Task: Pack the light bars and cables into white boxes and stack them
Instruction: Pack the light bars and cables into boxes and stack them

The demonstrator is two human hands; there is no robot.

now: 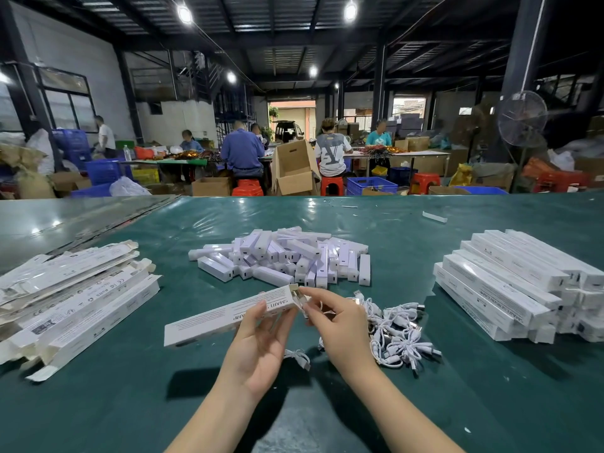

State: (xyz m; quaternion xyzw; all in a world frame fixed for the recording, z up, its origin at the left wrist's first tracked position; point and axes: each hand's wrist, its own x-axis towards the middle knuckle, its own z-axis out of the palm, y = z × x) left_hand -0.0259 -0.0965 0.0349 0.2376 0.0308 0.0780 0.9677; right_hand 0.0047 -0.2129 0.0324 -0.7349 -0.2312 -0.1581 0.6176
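Green plastic sheeting is stretched over the tabletop (pixel 163 403), and at the centre of the frame a long white cardboard box (pixel 222 318) is held off it by the left hand (pixel 261 344), whose fingers and thumb are curled round the box's right part. At the box's open right end a small coiled white cable (pixel 313 310) appears to be pinched between thumb and fingertips of the right hand (pixel 340 325); how far inside it sits cannot be told. The step in hand is judged to be the loading of the cable; whether a light bar is already inside cannot be seen. Next, the cable would need to be pushed fully in, the end flap tucked shut, and the box laid on the stack of closed white boxes (pixel 510 282) at right centre. One box is held; roughly a dozen are counted in that stack, some hidden. About ten flattened white cartons (pixel 75 295) lie at left centre. Short white plastic light bars (pixel 284 256) are heaped at upper centre, several dozen, too jumbled for an exact count. About a dozen bundled white cables (pixel 398 335) are tangled right of the hands, and one stray cable bundle (pixel 299 356) lies between the wrists.
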